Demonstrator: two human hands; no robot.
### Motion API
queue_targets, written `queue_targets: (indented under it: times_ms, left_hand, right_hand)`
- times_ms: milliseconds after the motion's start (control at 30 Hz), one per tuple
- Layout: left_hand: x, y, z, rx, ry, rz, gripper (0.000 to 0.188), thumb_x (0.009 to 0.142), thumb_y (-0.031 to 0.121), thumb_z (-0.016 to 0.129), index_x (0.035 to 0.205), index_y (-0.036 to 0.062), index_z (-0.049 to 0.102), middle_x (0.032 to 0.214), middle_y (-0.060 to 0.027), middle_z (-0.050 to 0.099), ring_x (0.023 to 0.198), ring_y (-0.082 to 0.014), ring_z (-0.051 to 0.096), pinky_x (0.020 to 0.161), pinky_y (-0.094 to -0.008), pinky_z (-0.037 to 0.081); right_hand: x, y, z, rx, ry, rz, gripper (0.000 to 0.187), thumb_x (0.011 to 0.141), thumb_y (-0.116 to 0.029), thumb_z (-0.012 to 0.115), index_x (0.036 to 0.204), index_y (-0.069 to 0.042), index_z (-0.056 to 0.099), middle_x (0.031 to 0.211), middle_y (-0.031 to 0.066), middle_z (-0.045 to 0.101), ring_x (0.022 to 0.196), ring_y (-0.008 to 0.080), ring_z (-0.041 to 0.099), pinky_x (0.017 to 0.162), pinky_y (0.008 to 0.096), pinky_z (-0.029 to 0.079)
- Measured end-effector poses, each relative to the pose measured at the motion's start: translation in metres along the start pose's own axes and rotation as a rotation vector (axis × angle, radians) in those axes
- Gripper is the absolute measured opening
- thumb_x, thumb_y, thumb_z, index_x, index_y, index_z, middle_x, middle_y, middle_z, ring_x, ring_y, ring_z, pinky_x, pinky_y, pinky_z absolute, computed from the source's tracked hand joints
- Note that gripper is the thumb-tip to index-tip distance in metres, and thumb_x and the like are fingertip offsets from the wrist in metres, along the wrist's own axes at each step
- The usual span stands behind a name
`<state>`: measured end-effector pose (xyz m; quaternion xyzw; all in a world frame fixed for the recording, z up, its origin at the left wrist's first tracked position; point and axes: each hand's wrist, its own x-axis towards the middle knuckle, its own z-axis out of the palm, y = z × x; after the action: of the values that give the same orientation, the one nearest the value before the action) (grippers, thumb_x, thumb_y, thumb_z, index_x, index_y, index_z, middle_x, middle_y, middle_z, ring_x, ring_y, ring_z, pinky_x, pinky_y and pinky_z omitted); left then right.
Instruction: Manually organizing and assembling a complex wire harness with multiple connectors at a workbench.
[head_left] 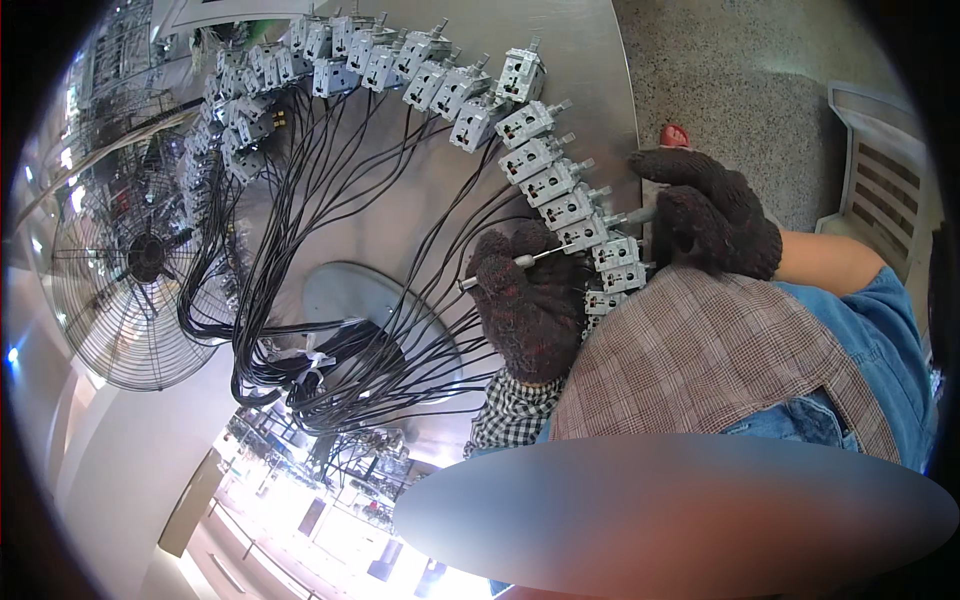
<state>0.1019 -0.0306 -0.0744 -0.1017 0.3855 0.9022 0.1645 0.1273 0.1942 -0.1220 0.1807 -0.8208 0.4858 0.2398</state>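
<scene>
My left hand [528, 315], in a dark knitted glove, is closed around a thin metal rod-like tool [523, 262] with a pale collar. The tool's fine tip points right, toward a curved row of small silver metal boxes [567, 210] with dark round holes and short stems. My right hand [712, 215], gloved alike, is at the outer side of this row. Its fingers curl by a short grey stem [640, 215]; I cannot tell whether they grip it. Black cables [330, 190] run from the boxes to a tied bundle [320, 370] at the table's middle.
The boxes stand along the rim of a metal table [590, 60], around a round grey plate [330, 285]. A wire-caged fan [145, 260] stands at left. Beyond the table are a slatted bench [885, 185], speckled floor [740, 110] and a red object [675, 135].
</scene>
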Motion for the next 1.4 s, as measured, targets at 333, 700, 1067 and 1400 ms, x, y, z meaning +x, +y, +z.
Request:
queue_targets:
  times_ms: [333,700,1067,1400]
  left_hand:
    - [0.002,0.003,0.024,-0.012,0.066,-0.028,0.025,0.095,0.031,0.047,0.108,0.0099,0.048,0.105,-0.0154,0.056,0.098,-0.0322,0.057,0.081,-0.0472,0.052]
    - [0.000,0.000,0.004,-0.020,-0.068,-0.014,0.029,0.096,0.029,0.047,0.119,0.0129,0.050,0.116,-0.0176,0.054,0.111,-0.0365,0.053,0.090,-0.0528,0.049]
    - [-0.005,-0.002,0.009,-0.089,-0.018,0.008,0.030,0.095,0.031,0.048,0.120,0.0147,0.053,0.115,-0.0177,0.057,0.111,-0.0361,0.053,0.091,-0.0546,0.048]
    - [-0.007,0.001,0.000,-0.001,-0.023,-0.065,0.032,0.095,0.033,0.049,0.119,0.0134,0.049,0.109,-0.0165,0.056,0.104,-0.0349,0.056,0.087,-0.0539,0.051]
  right_hand:
    - [-0.007,-0.013,-0.012,0.413,-0.141,0.552,0.041,0.091,-0.016,0.056,0.130,-0.005,0.048,0.107,0.0122,0.061,0.085,0.0143,0.060,0.072,0.0256,0.049]
    - [-0.001,-0.004,-0.005,0.027,-0.064,0.050,0.038,0.089,-0.011,0.056,0.124,0.002,0.049,0.120,0.0167,0.056,0.092,0.0201,0.062,0.075,0.0302,0.053]
    - [0.000,-0.017,-0.013,0.247,-0.122,0.387,0.037,0.091,-0.014,0.054,0.126,-0.003,0.052,0.114,0.0111,0.060,0.085,0.0168,0.061,0.077,0.0293,0.051]
    - [-0.034,-0.008,-0.025,0.467,-0.126,0.549,0.039,0.090,-0.011,0.055,0.129,-0.010,0.046,0.126,0.0236,0.049,0.092,0.0252,0.061,0.079,0.0354,0.052]
